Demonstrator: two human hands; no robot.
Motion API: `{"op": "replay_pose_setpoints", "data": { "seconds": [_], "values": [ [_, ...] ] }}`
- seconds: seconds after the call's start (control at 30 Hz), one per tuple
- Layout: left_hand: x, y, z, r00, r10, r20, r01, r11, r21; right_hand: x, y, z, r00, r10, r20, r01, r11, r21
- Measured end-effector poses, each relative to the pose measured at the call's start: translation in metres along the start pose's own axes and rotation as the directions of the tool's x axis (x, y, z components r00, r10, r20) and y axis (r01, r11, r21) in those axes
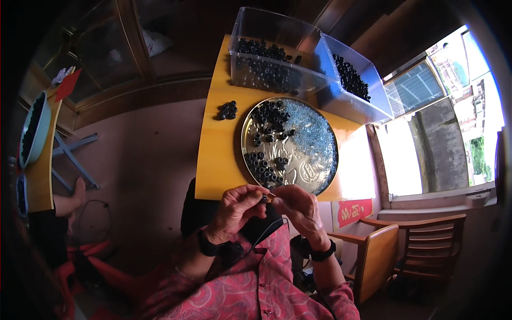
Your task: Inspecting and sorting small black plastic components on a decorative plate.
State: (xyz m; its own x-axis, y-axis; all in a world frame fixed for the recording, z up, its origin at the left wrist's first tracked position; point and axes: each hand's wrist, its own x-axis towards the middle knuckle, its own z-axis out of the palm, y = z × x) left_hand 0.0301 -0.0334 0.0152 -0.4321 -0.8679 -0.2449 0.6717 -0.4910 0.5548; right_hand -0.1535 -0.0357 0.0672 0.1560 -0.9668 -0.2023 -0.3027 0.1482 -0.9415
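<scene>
Just past the near edge of the table, my two hands meet at the fingertips. My left hand [240, 207] is closed in a pinch on a small black cylindrical part [264, 198]. Close against it, the right hand [298, 207] also pinches; something thin shows at its fingertips, too small to name. Beyond them lies a round metal tray [306, 184] with an embossed pattern. Black ring-like parts [262, 166] with open centres are spread over its left side. Many tiny clear bluish pieces [316, 133] cover its right side.
On the yellow table [216, 160], a small cluster of black parts [228, 110] sits left of the tray. Behind stand a clear plastic bin [277, 26] and a bluish bin [333, 104], both holding black parts. Wooden chairs [376, 261] are at right. Another person's foot [79, 193] shows at left.
</scene>
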Motion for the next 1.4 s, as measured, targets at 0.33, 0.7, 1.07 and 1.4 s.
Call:
{"op": "replay_pose_setpoints", "data": {
  "seconds": [0.33, 0.7, 1.07, 1.4],
  "values": [
    [0.007, 0.003, -0.024, 0.987, 0.150, -0.052, -0.154, 0.984, -0.086, 0.093, -0.012, -0.008, 0.860, -0.510, 0.027, 0.394, 0.628, -0.672],
    [0.006, 0.005, -0.029, 0.994, 0.102, -0.030, -0.105, 0.988, -0.116, 0.129, -0.003, 0.002, 0.875, -0.442, 0.199, 0.451, 0.593, -0.667],
    [0.008, 0.007, -0.026, 0.994, 0.102, -0.029, -0.104, 0.989, -0.105, 0.155, -0.003, 0.018, 0.876, -0.481, -0.028, 0.278, 0.552, -0.786],
    [0.010, 0.003, -0.029, 0.992, 0.125, -0.024, -0.127, 0.985, -0.119, 0.166, 0.010, 0.019, 0.918, -0.390, -0.066, 0.177, 0.554, -0.814]
  ]
}}
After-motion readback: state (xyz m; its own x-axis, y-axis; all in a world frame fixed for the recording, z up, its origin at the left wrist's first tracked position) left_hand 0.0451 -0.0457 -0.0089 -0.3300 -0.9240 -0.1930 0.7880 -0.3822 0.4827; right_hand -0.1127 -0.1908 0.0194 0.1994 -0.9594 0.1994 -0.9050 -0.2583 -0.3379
